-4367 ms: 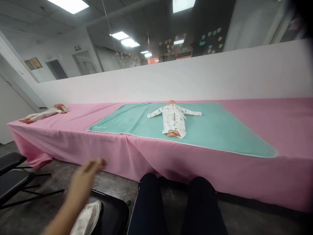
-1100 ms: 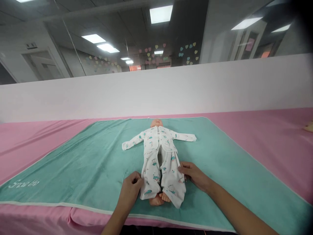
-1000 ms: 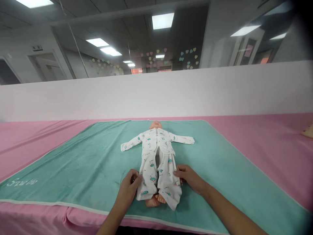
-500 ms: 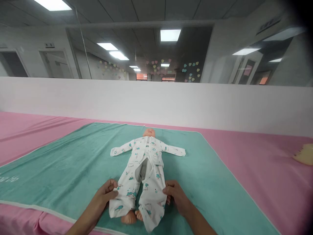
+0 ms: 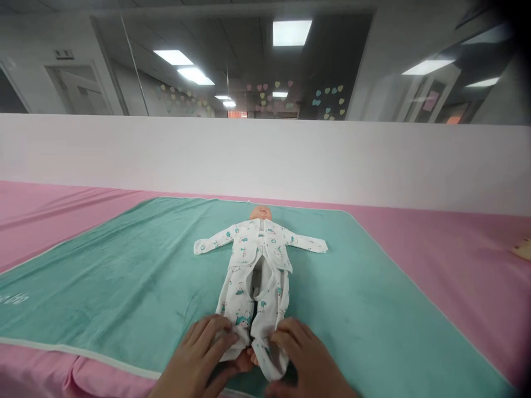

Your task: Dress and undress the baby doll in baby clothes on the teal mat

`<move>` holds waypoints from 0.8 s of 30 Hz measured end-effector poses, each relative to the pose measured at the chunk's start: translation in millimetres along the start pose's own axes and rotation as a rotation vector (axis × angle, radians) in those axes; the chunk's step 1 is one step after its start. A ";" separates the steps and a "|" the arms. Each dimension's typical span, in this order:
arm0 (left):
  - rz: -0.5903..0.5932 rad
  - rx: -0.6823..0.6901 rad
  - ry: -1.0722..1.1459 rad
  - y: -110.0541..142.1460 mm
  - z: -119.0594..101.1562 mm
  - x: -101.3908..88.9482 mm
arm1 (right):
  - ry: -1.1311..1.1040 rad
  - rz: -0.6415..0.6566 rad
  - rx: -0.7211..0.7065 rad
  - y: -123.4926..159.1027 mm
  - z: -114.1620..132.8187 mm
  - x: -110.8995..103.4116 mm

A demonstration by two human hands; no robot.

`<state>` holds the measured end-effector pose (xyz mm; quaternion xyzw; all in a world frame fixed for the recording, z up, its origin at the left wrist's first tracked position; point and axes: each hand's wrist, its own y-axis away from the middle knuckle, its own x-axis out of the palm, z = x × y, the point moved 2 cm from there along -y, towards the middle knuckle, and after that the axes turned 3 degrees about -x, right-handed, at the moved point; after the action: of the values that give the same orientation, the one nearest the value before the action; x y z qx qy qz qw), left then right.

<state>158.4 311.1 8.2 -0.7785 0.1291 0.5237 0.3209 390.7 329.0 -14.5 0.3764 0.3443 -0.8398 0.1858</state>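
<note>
A baby doll (image 5: 259, 213) in a white printed sleepsuit (image 5: 257, 268) lies on its back on a teal mat (image 5: 124, 282), arms spread, feet toward me. My left hand (image 5: 199, 359) grips the cuff of the suit's left trouser leg beside the doll's bare feet (image 5: 244, 362). My right hand (image 5: 305, 362) pinches the cuff of the right trouser leg. Both hands have fingers closed on the fabric at the mat's near edge.
The mat lies on a long table covered in pink cloth (image 5: 456, 260). A white partition wall (image 5: 290, 160) runs behind it, with glass above. A pale object (image 5: 523, 249) shows at the far right edge of the table.
My hands have slid down from the sleepsuit's lower legs to the cuffs at the doll's feet and drawn closer together. The view has shifted a little.
</note>
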 end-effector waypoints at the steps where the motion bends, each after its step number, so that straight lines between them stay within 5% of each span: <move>1: 0.004 0.000 -0.017 2.5 1.6 -0.3 | 0.102 -0.001 -0.045 -0.1 8.6 5.4; 5: -0.055 0.038 -0.072 4.4 5.7 -1.2 | 0.265 0.000 -0.024 -7.7 28.5 11.4; 9: -0.293 0.108 -0.092 1.7 -2.7 -4.9 | 0.239 0.027 -0.052 -9.4 34.6 -2.8; 12: -0.473 0.077 0.040 -3.3 -17.8 -11.4 | 0.204 -0.045 -0.055 -1.6 38.3 -20.8; 14: -0.488 -0.010 0.217 -8.0 -27.9 -13.7 | 0.168 -0.139 -0.031 5.1 42.1 -34.0; 18: -0.279 -0.178 0.589 -9.5 -33.4 -5.7 | 0.115 -0.250 -0.011 15.0 49.3 -48.7; 24: 0.147 -0.275 0.645 8.5 -4.9 7.0 | 0.102 0.227 -0.147 16.5 54.0 -38.4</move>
<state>160.4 302.5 0.0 -0.9283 0.2079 0.2851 0.1173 397.8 280.8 33.4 0.4407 0.3691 -0.7655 0.2890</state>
